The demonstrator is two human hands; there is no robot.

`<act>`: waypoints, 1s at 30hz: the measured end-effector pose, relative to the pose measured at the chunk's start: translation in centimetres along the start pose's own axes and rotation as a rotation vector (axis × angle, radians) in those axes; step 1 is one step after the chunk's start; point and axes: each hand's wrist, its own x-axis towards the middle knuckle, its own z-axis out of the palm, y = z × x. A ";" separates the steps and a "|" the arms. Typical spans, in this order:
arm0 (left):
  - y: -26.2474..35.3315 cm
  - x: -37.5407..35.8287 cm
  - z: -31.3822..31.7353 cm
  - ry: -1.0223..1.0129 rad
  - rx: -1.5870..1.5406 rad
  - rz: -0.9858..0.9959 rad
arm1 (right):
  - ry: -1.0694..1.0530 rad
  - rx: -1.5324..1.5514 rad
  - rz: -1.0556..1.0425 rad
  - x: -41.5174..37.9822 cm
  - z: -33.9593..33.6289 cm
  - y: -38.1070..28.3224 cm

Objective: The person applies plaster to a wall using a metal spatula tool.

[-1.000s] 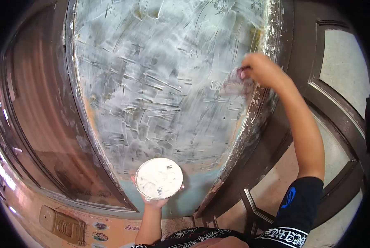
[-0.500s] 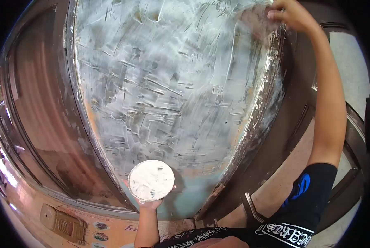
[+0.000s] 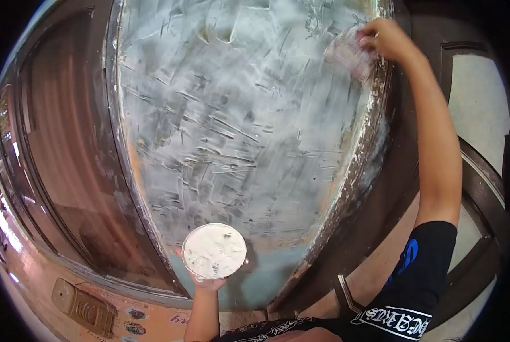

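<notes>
Low in front of me, my left hand (image 3: 210, 283) is closed around a round tub of white putty (image 3: 215, 251), with the paste facing up. At the upper right, my right hand (image 3: 387, 40) pinches a thin, flat putty spreader (image 3: 350, 54), smeared pale and pinkish. The spreader's blade lies against the wall panel (image 3: 209, 108) near its right edge. White-grey putty covers most of that panel in streaks and ridges, with bare greenish paint along its bottom.
A brown wooden door or shutter (image 3: 67, 154) with a curtain-like surface stands left of the panel. Chipped, putty-flecked trim (image 3: 362, 154) runs down the right side, beside dark woodwork. A brown moulded object (image 3: 84, 305) lies on the patterned floor at lower left.
My right hand and the spreader have moved down along the panel's right edge. The tub in my left hand sits slightly further right in view, and the whole view has shifted a little.
</notes>
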 end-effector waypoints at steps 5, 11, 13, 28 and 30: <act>0.6 -0.5 -0.1 -0.052 -0.010 0.011 | 0.019 0.142 0.300 -0.1 -5.7 -0.4; 0.3 -0.6 0.3 -0.019 -0.044 -0.003 | -0.378 0.166 -0.042 -5.8 0.6 -7.6; 0.0 -0.9 0.8 0.009 -0.009 -0.012 | -0.398 0.031 -0.140 -5.6 2.4 -8.0; 1.3 -4.4 3.4 0.139 0.056 0.120 | 0.043 0.409 0.104 -3.4 -0.2 1.1; 1.4 -4.9 4.3 0.155 -0.003 0.090 | -0.136 0.977 0.293 -9.4 1.7 -7.1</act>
